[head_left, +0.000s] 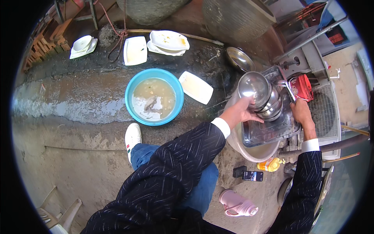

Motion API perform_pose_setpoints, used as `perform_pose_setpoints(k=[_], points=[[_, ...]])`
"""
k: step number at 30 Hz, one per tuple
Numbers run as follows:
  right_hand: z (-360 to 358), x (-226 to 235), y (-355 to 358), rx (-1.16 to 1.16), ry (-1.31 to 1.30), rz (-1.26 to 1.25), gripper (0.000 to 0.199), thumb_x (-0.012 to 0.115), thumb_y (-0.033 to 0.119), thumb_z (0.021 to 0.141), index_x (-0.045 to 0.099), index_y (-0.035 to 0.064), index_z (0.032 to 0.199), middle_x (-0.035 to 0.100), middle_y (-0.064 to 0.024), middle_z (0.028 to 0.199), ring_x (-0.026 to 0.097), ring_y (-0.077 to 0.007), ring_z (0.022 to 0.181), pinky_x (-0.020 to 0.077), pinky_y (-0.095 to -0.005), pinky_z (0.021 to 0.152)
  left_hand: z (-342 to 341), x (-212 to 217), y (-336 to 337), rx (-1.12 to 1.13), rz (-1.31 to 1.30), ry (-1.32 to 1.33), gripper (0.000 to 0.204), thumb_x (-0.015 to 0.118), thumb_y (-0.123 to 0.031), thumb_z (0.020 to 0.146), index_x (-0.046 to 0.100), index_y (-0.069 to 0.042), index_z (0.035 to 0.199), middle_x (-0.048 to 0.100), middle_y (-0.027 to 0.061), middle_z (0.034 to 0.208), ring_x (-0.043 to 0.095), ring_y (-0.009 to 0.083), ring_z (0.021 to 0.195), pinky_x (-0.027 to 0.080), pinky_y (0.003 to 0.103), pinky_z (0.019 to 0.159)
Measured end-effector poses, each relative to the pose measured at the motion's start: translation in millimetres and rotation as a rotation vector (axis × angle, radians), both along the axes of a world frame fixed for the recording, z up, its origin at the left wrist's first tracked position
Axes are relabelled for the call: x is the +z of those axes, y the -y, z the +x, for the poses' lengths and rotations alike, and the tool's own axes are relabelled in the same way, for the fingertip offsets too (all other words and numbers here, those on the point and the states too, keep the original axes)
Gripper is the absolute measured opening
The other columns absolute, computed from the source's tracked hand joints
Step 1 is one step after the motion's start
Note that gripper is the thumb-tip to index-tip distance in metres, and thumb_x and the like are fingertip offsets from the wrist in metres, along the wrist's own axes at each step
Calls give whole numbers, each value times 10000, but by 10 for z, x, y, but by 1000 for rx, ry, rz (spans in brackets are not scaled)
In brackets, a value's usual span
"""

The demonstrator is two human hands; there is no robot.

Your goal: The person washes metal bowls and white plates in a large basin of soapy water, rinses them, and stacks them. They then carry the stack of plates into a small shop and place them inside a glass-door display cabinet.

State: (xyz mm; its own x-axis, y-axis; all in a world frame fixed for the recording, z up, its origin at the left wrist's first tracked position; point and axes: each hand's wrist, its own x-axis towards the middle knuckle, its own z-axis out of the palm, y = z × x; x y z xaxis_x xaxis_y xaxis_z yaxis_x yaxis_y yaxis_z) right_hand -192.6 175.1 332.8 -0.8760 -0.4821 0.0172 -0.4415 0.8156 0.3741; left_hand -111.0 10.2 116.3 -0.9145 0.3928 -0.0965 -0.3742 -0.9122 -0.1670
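A stack of shiny metal bowls (253,89) leans over in a rectangular metal tray (265,134). My left hand (242,111) grips the stack from its near left side, fingers against the bowls. At the tray's right edge is my right hand (302,113), its fingers closed. A slim metal piece (289,92) runs up from those fingers, its kind unclear. The tray lies across a wide pale basin (249,153). Just beyond my right hand sits a red bag or packet (301,87).
A blue basin (130,107) of murky water stands left, among white plates (196,87). A metal lid or pan (240,59) lies beyond the tray. Nearer are an orange bottle (270,164), a phone (252,176) and a pink flask (237,203). An outdoor unit (326,111) stands right.
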Motion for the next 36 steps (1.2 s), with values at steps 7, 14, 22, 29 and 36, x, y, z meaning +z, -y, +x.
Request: perform_pose_setpoints(k=[7, 14, 22, 29, 36], points=[[70, 47, 131, -38, -13, 46, 323, 616, 225, 931, 660, -80, 1028, 667, -317, 1081, 640, -469, 1060, 507, -543, 903, 84, -2, 64, 11, 11, 8, 725, 487, -52, 835, 218, 30, 1504, 287, 302, 1544, 312, 578, 1417, 247, 839, 1058], [52, 26, 113, -36, -4, 1, 341, 636, 234, 929, 662, -89, 1038, 676, -323, 1031, 652, -480, 1018, 513, -548, 884, 87, -30, 105, -1, 18, 25, 768, 514, -72, 823, 207, -19, 1525, 265, 285, 1555, 278, 572, 1432, 235, 835, 1070], [-1, -536, -548, -144, 266, -553, 365, 681, 272, 921, 697, -92, 955, 704, -297, 873, 717, -381, 845, 535, -473, 786, 238, 367, 415, 26, -490, 28, 542, 505, -84, 897, 357, 54, 1399, 457, 293, 1346, 467, 535, 1263, 401, 815, 991], [772, -1799, -368, -326, 600, -1370, 345, 627, 238, 982, 692, -99, 1014, 688, -120, 826, 609, -188, 724, 503, -410, 678, 850, 1133, 794, 37, -1115, -182, 539, 540, -93, 876, 389, 14, 1382, 467, 287, 1311, 534, 501, 1174, 576, 698, 851], [1240, -2158, 151, -275, 585, -1527, 391, 629, 272, 964, 685, -115, 970, 716, -251, 843, 706, -299, 746, 519, -454, 686, 1103, 1190, 1033, 326, -1635, -37, 861, 640, -98, 757, 269, -188, 1529, 466, 176, 1361, 552, 399, 1097, 519, 624, 752]])
